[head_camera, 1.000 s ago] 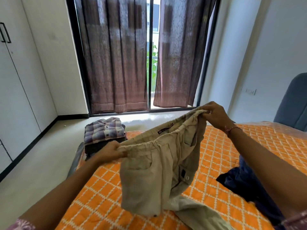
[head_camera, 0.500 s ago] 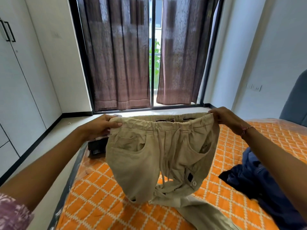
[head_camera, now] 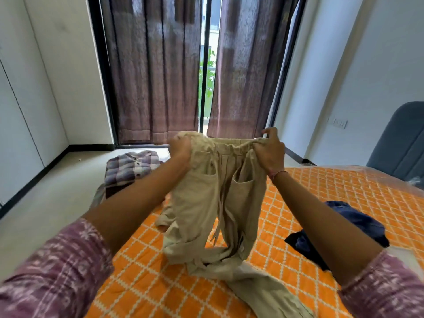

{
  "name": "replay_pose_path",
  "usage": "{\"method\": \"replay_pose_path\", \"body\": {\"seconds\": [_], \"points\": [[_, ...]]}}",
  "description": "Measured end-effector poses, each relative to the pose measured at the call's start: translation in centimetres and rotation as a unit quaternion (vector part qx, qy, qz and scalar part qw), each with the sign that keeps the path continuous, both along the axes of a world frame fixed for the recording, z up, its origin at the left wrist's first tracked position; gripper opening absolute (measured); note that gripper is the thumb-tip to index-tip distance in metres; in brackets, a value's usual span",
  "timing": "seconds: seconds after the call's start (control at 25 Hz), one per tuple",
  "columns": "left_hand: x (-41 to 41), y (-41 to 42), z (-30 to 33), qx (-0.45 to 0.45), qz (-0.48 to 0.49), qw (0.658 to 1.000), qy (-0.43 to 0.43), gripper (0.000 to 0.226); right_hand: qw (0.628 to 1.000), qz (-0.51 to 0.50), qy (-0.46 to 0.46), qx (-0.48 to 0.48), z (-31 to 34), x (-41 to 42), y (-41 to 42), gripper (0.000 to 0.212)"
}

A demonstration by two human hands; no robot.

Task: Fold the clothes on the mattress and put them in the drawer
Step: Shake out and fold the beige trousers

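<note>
I hold a pair of beige trousers [head_camera: 206, 203] up by the waistband over the orange-checked mattress [head_camera: 332, 203]. My left hand [head_camera: 181, 149] grips the waistband's left side and my right hand [head_camera: 269, 152] grips its right side, the two hands close together so the waist is bunched. The legs hang down and trail onto the mattress toward me. A folded purple plaid shirt [head_camera: 132, 167] lies on a dark folded garment at the mattress's far left corner. A crumpled dark blue garment [head_camera: 353, 223] lies to the right, partly hidden by my right arm.
White wardrobe doors [head_camera: 20, 134] line the left wall. Brown curtains [head_camera: 156, 76] hang over a sliding glass door straight ahead. A grey-blue headboard [head_camera: 399, 143] stands at the far right. Bare floor [head_camera: 57, 191] runs along the mattress's left side.
My hands have drawn closer together, bunching the waistband that was spread wide half a second ago. The plaid shirt, hidden then, shows again at the left.
</note>
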State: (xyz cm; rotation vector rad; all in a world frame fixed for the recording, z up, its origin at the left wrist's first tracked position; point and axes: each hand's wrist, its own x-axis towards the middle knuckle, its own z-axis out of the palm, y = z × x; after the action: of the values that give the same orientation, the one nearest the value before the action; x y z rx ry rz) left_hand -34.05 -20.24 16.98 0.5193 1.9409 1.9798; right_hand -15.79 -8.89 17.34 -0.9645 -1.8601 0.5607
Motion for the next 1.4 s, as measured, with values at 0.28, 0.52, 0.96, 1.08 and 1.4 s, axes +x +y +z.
{"method": "replay_pose_path", "body": {"seconds": [0.28,0.52,0.96,1.08,1.4], "points": [[7.1,3.5,3.3,0.165,-0.163,0.972,-0.046,0.029,0.986,0.145,0.062,0.054,4.4,-3.3,-3.1,0.024],[8.2,3.6,2.9,0.221,-0.261,0.938,-0.059,0.031,0.974,0.195,0.112,-0.009,5.0,-2.9,-4.2,0.017],[5.5,0.9,3.5,0.167,-0.358,0.919,0.005,0.009,0.968,0.074,0.193,0.145,2.1,1.6,-4.0,0.037],[4.2,-0.6,3.7,0.169,-0.362,0.916,-0.026,0.015,0.967,0.152,0.156,-0.135,0.7,3.5,-3.1,0.069],[1.7,-5.5,1.3,0.060,-0.387,0.914,-0.103,0.049,0.903,0.310,0.181,-0.236,3.6,2.5,-1.6,0.018]]}}
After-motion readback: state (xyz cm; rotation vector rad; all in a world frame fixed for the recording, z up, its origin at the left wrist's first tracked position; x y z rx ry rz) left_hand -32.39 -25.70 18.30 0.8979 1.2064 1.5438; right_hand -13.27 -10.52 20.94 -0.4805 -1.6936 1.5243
